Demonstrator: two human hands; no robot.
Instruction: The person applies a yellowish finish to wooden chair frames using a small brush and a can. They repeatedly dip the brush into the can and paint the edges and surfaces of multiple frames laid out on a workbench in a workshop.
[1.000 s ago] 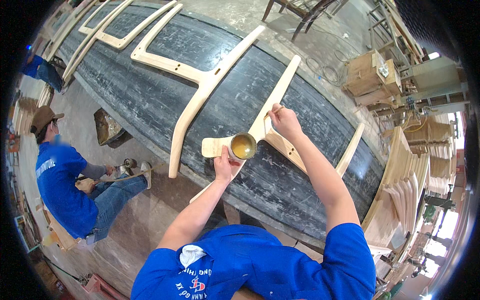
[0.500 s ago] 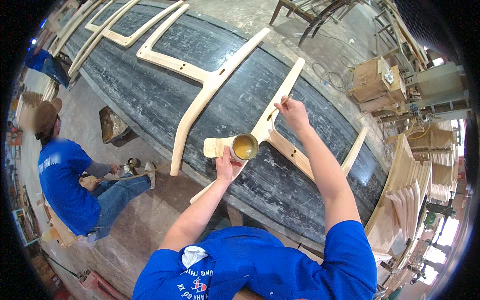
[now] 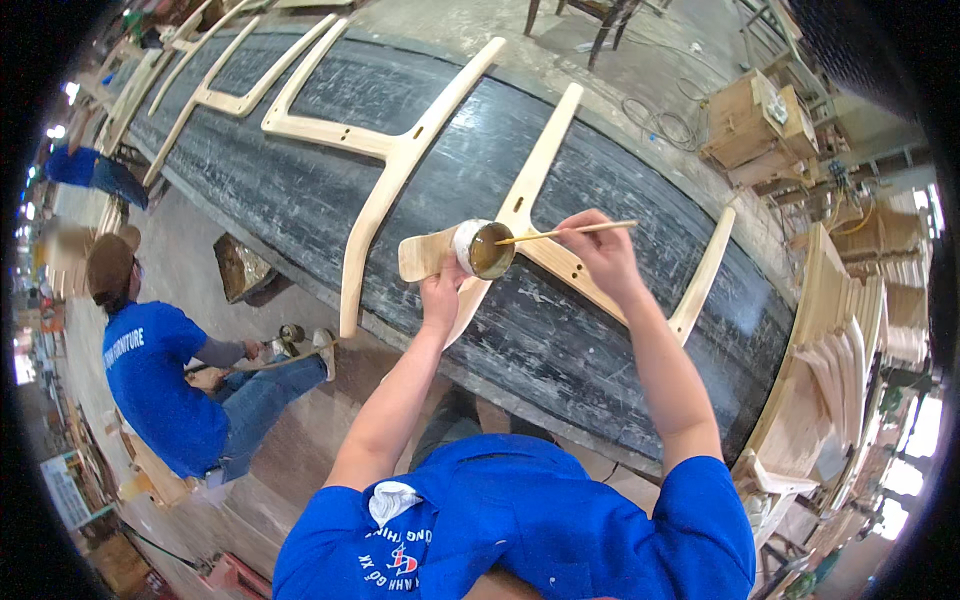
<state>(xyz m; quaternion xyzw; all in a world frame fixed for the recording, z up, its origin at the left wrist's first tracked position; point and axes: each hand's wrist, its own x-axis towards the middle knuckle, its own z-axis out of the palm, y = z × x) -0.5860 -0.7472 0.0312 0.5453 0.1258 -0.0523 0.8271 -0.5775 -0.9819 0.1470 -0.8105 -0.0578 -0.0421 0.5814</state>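
Observation:
My left hand [image 3: 441, 293] grips a small round can [image 3: 468, 238] with a flat wooden paddle [image 3: 424, 256] attached at its side. The can is tilted, and a brownish-yellow liquid [image 3: 488, 252] shows inside. Pinched in my right hand [image 3: 602, 252] is a thin wooden stick [image 3: 610, 226], its tip at the can's mouth. Beneath both hands lies a pale wooden chair-side frame [image 3: 548, 160] with slots and dowel holes, partly hidden by the can and my hands. A second pale frame [image 3: 400, 165] rests to its left.
The frames lie on a long dark table [image 3: 330, 190]. More frames [image 3: 238, 100] line its far left end. A co-worker in blue [image 3: 150, 370] sits at left, holding a curved wooden piece. At right are stacked wooden parts [image 3: 825, 350] and a wooden box [image 3: 742, 118].
My right hand has lowered the stick from the frame's slot to the mouth of the can. My left hand has raised the can slightly and tilted it toward the stick.

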